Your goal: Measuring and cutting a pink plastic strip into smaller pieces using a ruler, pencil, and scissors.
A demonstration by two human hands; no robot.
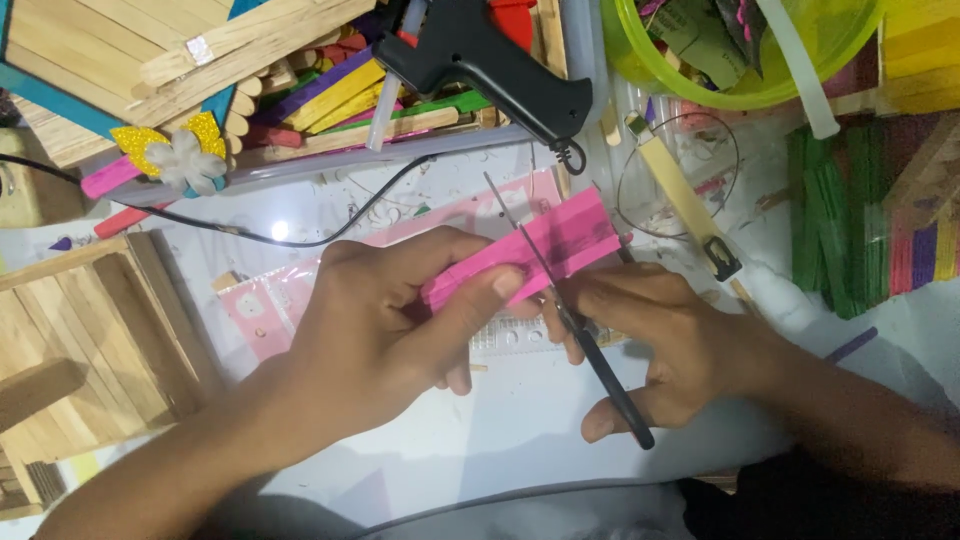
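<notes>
Scissors [585, 330] gripped in my right hand [660, 360], blades across pink stick bundle [540, 250], bundle pinched in my left hand [400, 320], black glue gun [480, 60] beyond.

Pink clear-wrapped pkg [262, 305] under hands.

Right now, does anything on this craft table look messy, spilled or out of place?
Yes. Small scraps and shavings lie scattered over the white table above the hands. The glue gun lies on its side across a heap of loose coloured sticks. The left hand holds pink sticks while the right hand works scissors.
</notes>
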